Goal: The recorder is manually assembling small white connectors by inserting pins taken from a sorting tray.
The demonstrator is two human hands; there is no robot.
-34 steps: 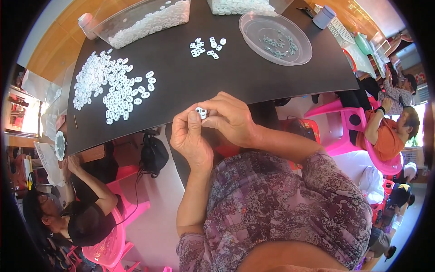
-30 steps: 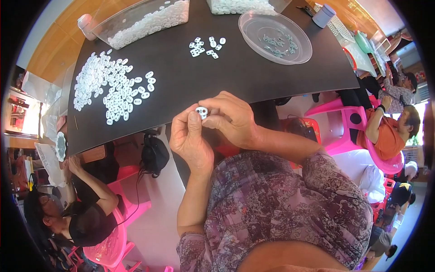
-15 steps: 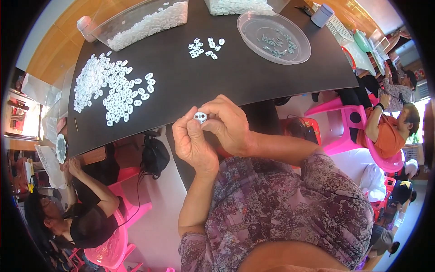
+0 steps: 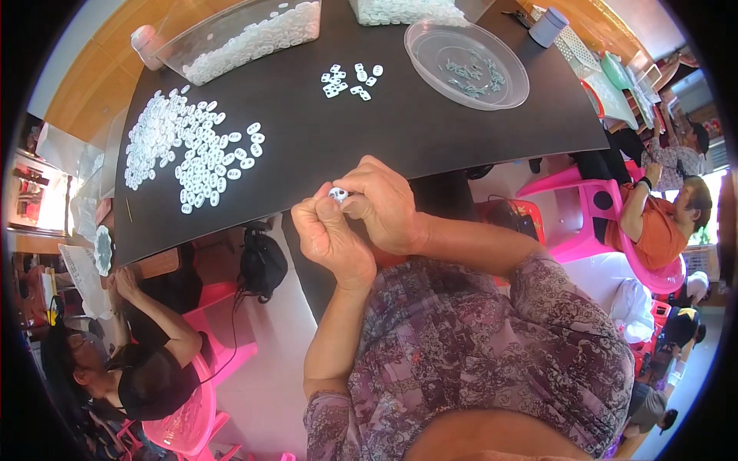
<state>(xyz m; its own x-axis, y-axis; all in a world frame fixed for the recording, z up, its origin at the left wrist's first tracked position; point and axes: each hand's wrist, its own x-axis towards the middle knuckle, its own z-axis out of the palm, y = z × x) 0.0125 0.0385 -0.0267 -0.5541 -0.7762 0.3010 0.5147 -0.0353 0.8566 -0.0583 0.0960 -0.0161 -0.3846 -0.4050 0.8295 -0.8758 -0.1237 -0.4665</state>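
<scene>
Both hands meet just off the near edge of the dark table (image 4: 307,146). Between their fingertips is a small white oval plastic piece with dark openings (image 4: 338,194). My left hand (image 4: 332,240) pinches it from the left with thumb and curled fingers. From the right, the thumb and forefinger of my right hand (image 4: 384,201) press on the same piece. The fingers hide part of it. Beyond the hands lies a small group of white pieces with holes (image 4: 335,81). A large heap of white oval pieces (image 4: 204,154) spreads over the table's left side.
A clear round tray (image 4: 503,96) holds small grey-green parts at the far right. Clear bins (image 4: 254,38) of white pieces stand along the back. A lidded bottle (image 4: 144,48) and a grey-blue jar (image 4: 547,27) flank them. People sit left and right on pink chairs (image 4: 584,207).
Both hands have shifted slightly, the fingers closing further over the white piece so less of it shows. The piece is tilted a little differently. The heaps and tray stay put.
</scene>
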